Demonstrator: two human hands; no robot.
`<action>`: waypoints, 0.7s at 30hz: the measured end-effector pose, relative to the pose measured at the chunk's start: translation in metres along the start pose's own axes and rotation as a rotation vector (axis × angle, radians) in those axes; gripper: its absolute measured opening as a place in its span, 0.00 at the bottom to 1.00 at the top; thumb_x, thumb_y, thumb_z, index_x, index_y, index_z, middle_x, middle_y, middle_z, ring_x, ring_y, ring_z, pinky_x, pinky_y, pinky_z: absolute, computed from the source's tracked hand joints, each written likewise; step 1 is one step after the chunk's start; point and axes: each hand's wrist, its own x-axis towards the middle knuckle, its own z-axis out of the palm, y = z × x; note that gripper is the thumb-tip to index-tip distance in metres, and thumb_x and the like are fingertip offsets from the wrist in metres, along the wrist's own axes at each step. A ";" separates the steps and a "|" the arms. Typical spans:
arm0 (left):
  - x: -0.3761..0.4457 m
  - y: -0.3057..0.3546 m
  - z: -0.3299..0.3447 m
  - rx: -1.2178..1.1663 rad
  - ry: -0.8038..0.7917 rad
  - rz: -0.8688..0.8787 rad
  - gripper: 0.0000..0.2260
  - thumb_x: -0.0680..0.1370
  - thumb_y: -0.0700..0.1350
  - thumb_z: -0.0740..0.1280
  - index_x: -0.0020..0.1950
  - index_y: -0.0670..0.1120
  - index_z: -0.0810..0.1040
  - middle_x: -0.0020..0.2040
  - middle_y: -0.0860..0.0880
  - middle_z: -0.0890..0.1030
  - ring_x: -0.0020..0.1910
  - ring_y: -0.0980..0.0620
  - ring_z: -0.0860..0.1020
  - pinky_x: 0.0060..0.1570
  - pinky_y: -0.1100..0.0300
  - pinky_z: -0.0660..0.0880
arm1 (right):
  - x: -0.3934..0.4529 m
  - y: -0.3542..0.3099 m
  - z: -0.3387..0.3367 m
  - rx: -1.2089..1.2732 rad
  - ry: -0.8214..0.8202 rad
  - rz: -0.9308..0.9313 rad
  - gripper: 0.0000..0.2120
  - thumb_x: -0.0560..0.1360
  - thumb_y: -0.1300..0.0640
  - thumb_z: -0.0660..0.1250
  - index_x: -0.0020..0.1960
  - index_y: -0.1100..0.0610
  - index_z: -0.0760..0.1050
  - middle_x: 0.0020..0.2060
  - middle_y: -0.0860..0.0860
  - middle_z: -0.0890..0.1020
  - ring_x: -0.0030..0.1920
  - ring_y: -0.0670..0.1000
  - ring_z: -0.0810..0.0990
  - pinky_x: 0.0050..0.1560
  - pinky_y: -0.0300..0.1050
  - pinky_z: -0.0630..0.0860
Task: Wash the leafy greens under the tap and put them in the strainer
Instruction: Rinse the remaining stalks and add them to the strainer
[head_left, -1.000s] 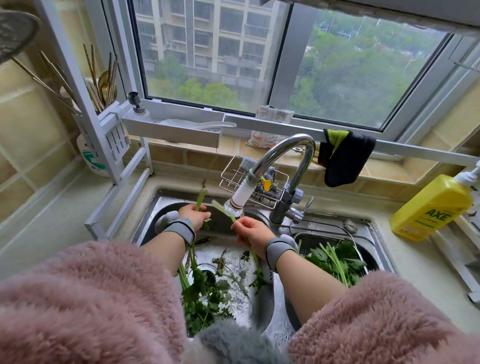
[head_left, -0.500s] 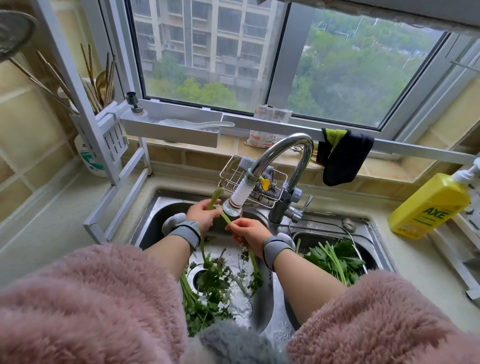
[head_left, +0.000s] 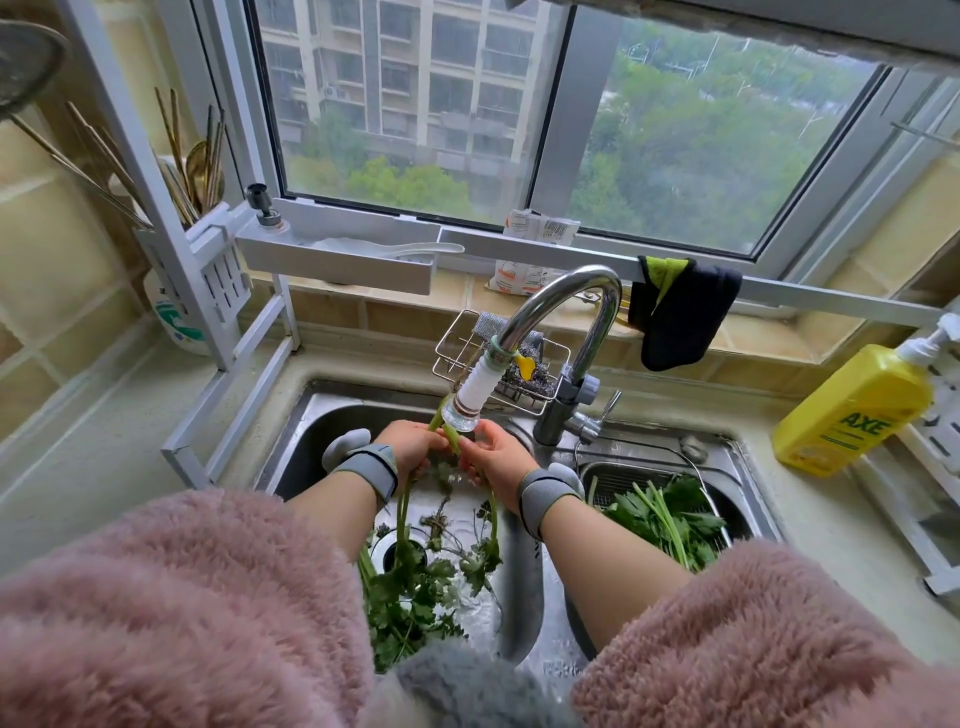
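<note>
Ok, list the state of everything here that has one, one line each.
Left hand: grips stems under the spout.
Right hand: holds the same stems.
Held greens: leaves hang into the left basin.
Tap: spout over the left basin; flow unclear.
Strainer: in the right basin, partly filled with greens.
Window: closed.
Soap bottle: upright.

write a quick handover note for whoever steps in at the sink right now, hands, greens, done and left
Left hand and right hand both grip green stalks right under the tap nozzle, leaves hanging into the left basin.
Done: a batch of washed greens lies in the strainer in the right basin.
Left: finish rinsing the held stalks, move them to the strainer, then wash the loose greens lying by the left basin's drain.
</note>
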 end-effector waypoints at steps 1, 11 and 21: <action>-0.001 -0.001 0.000 -0.008 0.005 -0.015 0.05 0.72 0.37 0.66 0.42 0.41 0.82 0.50 0.35 0.81 0.49 0.40 0.78 0.62 0.45 0.73 | 0.000 0.001 0.000 -0.054 0.003 -0.011 0.14 0.77 0.56 0.64 0.61 0.60 0.72 0.35 0.49 0.76 0.31 0.45 0.70 0.31 0.36 0.67; -0.002 -0.003 0.002 -0.049 0.017 0.035 0.09 0.70 0.44 0.74 0.47 0.41 0.83 0.46 0.41 0.83 0.43 0.44 0.79 0.53 0.52 0.76 | 0.004 0.002 -0.006 -0.525 -0.031 0.041 0.15 0.80 0.49 0.57 0.39 0.56 0.72 0.30 0.49 0.70 0.29 0.46 0.69 0.31 0.38 0.69; 0.000 -0.002 0.007 -0.110 0.075 -0.017 0.06 0.75 0.35 0.67 0.39 0.44 0.79 0.36 0.47 0.76 0.32 0.52 0.68 0.33 0.62 0.67 | 0.002 0.006 -0.010 -0.078 -0.015 0.131 0.14 0.82 0.57 0.52 0.41 0.55 0.71 0.30 0.52 0.70 0.28 0.47 0.68 0.28 0.38 0.66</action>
